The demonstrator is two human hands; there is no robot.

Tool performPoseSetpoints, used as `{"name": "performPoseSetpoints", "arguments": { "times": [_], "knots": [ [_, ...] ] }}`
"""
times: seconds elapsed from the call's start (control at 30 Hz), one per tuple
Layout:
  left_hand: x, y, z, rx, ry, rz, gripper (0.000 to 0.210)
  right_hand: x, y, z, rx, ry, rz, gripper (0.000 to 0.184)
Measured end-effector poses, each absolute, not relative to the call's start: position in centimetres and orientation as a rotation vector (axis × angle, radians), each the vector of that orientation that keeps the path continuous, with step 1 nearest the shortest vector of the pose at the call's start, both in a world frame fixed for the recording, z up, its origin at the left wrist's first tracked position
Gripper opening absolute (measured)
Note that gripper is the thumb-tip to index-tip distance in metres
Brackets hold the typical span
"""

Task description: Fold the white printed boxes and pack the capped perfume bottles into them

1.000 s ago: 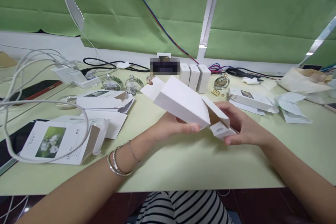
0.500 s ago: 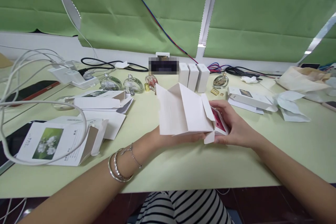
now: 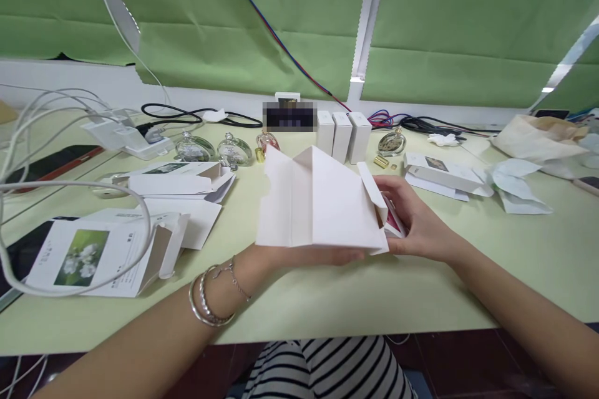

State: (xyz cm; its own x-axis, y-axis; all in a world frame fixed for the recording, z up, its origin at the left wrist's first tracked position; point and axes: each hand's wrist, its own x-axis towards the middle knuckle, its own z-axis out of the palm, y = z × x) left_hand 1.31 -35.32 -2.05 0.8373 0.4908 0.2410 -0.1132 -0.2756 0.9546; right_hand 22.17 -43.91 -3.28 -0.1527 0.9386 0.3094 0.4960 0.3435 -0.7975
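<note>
In front of me my left hand point(image 3: 322, 255) supports an opened white cardboard carton point(image 3: 339, 199) from below; the carton hides most of its fingers. The carton's long flaps spread out to the left, and a small end flap stands up at its right. My right hand point(image 3: 414, 218) is wrapped round a white box with a red picture point(image 3: 395, 219), mostly hidden between the palm and the carton. This box sits against the carton's right end; whether part of it is inside, I cannot tell.
Behind stand several glass perfume bottles point(image 3: 235, 151) and three upright white boxes point(image 3: 359, 137). At left lie opened cartons point(image 3: 84, 259), a looping white cable point(image 3: 148, 224) and a power strip point(image 3: 152, 144). A flattened box point(image 3: 435, 168) and crumpled paper point(image 3: 517, 184) lie right.
The carton has tilted and shifted slightly left, showing more of its inner flaps. Less of the red picture shows now. My right hand has barely moved.
</note>
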Motion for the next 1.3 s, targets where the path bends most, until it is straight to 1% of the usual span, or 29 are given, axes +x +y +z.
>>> {"name": "performPoseSetpoints", "arguments": {
  "times": [0.1, 0.23, 0.5, 0.67, 0.8, 0.93, 1.0, 1.03, 1.13, 1.2, 1.3],
  "knots": [
    [1.0, -35.3, -2.4, 1.837, 0.154, 0.456, 0.045, 22.2, -44.0, -3.3, -1.242, -1.772, 0.719, 0.078],
    [0.7, -35.0, -2.7, 1.927, 0.230, 0.516, 0.046, 22.1, -44.0, -3.3, -1.186, -1.797, 0.767, 0.081],
    [1.2, -35.0, -2.7, 1.988, 0.229, 0.567, 0.043, 22.0, -43.8, -3.2, -1.236, -1.969, 0.509, 0.080],
    [1.2, -35.3, -2.4, 2.023, 0.211, 0.548, 0.043, 22.0, -43.8, -3.1, -1.297, -1.998, 0.419, 0.083],
    [1.3, -35.5, -2.2, 1.942, 0.162, 0.415, 0.039, 22.0, -43.9, -3.1, -1.235, -2.046, 0.420, 0.083],
    [1.4, -35.2, -2.6, 1.877, 0.105, 0.352, 0.044, 22.4, -43.8, -3.1, -1.233, -2.061, 0.388, 0.081],
    [1.4, -35.0, -2.9, 1.840, 0.133, 0.445, 0.053, 22.9, -43.7, -3.0, -1.238, -2.050, 0.332, 0.078],
    [1.3, -34.8, -3.1, 1.824, 0.173, 0.552, 0.061, 23.2, -43.6, -3.0, -1.250, -2.039, 0.300, 0.077],
    [1.2, -34.1, -3.4, 1.824, 0.333, 1.002, 0.083, 24.1, -43.5, -3.0, -1.309, -2.002, 0.226, 0.076],
    [1.0, -33.6, -3.5, 1.893, 0.386, 1.169, 0.084, 24.5, -43.4, -3.1, -1.322, -1.999, 0.214, 0.076],
    [1.0, -33.3, -3.7, 2.038, 0.391, 1.100, 0.069, 24.3, -43.4, -3.3, -1.298, -2.020, 0.228, 0.076]
  ]
}}
